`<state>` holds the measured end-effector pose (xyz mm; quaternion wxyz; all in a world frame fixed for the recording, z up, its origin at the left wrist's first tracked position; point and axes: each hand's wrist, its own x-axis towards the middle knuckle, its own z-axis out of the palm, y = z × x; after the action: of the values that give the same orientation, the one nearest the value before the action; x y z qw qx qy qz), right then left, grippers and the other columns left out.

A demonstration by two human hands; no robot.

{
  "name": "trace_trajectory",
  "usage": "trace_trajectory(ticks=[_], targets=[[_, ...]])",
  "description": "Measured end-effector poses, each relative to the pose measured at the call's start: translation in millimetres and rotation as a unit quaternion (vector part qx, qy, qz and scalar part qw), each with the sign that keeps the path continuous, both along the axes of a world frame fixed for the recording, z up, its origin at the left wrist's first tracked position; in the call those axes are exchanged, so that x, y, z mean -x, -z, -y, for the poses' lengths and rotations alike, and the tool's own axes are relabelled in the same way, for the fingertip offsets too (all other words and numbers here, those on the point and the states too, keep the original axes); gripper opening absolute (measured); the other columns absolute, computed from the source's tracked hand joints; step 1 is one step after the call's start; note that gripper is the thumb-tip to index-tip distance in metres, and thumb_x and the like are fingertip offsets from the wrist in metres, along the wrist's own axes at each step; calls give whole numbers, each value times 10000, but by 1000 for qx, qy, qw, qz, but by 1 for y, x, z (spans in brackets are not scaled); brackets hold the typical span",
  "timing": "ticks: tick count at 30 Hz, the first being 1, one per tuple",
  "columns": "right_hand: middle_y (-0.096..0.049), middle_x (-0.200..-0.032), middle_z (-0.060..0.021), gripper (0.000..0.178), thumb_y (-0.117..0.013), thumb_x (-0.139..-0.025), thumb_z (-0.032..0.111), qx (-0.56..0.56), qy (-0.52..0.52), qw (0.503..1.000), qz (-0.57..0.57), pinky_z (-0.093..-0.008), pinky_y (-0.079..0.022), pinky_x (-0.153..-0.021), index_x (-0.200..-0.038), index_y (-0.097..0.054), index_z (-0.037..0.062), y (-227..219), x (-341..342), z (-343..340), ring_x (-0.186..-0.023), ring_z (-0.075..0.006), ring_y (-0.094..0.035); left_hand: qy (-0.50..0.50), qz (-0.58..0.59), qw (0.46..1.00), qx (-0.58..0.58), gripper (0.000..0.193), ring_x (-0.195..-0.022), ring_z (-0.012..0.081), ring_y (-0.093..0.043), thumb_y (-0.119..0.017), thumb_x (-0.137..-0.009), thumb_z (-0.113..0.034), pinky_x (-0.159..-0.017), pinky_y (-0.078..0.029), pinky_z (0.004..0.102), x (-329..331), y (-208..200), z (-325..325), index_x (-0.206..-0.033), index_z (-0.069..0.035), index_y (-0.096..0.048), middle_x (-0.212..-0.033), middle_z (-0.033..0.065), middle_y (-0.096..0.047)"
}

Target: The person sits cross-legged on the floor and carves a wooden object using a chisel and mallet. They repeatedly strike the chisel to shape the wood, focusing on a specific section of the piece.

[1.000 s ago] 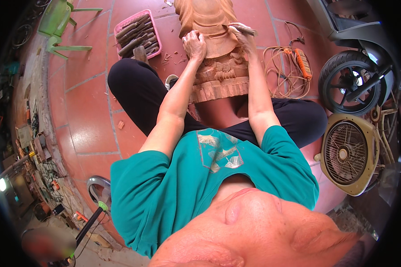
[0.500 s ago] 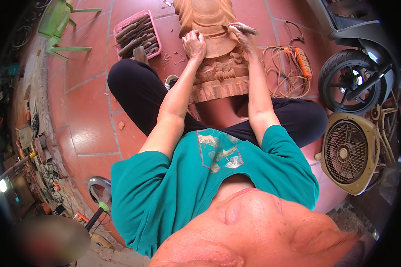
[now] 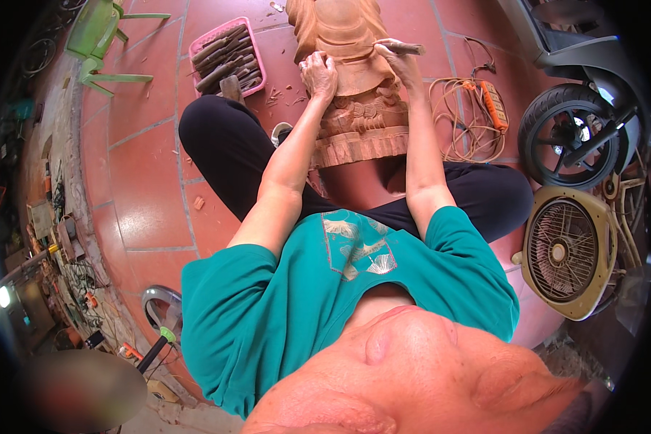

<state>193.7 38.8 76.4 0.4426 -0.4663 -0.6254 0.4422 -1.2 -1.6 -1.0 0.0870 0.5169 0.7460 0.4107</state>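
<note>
A reddish-brown wooden carving [image 3: 343, 108] lies on the floor between my bent legs, with draped folds on its upper part and a fluted base toward me. Against its left side rests my left hand [image 3: 318, 76], fingers curled over the folds. At its right side my right hand [image 3: 400, 64] closes round a carving chisel [image 3: 406, 48]. The thick, dark handle sticks out to the right of the hand, while the tip, hard to make out, points left at the folds.
A pink basket [image 3: 262, 64] of carving tools stands left of the carving, with a mallet [image 3: 231, 88] at its near edge. Wood chips lie beside it. To the right are an orange power strip [image 3: 494, 105] with coiled cord, a motorbike wheel [image 3: 571, 134] and a fan [image 3: 568, 253]. Upper left, a green chair [image 3: 94, 32].
The whole view has shifted slightly. My right hand and the chisel stay close to the same place on the carving, and my left hand keeps its hold.
</note>
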Motion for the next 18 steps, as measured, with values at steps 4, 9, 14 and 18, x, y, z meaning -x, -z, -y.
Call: trace_trajectory(ticks=[4,9,14,18], targets=[[-694,-848,-23,175,-699,-854,202,-35,23,999,-15,-283,-485,-690,-951,-718,58,18,9,-8,-777,-114,-622,-6,-11,1000,-14,225,-978,348,-578,-626,-858,-224,-903,-446,441,-4,-2,0,-1023,-72,-648,-1017,143,-658],[-704,-821,-57,134,-697,-821,174,-137,65,988,40,-295,-499,-684,-885,-730,62,34,15,-19,-752,-139,-652,0,11,1000,10,224,-1064,349,-549,-622,-861,-237,-920,-447,485,-4,-6,2,-1022,-81,-633,-1086,138,-640],[-705,-806,-79,130,-693,-800,170,-187,72,976,90,-303,-505,-668,-843,-733,54,27,21,-15,-729,-168,-666,-5,6,1000,6,223,-1067,350,-545,-619,-862,-239,-918,-448,488,-3,-2,1,-1020,-83,-635,-1081,140,-641],[-706,-805,-80,135,-689,-809,179,-75,37,994,65,-300,-502,-659,-844,-734,57,25,15,-11,-725,-158,-662,-2,10,1000,9,222,-1068,351,-544,-622,-860,-236,-919,-446,488,-3,-1,0,-1020,-82,-636,-1082,142,-641]])
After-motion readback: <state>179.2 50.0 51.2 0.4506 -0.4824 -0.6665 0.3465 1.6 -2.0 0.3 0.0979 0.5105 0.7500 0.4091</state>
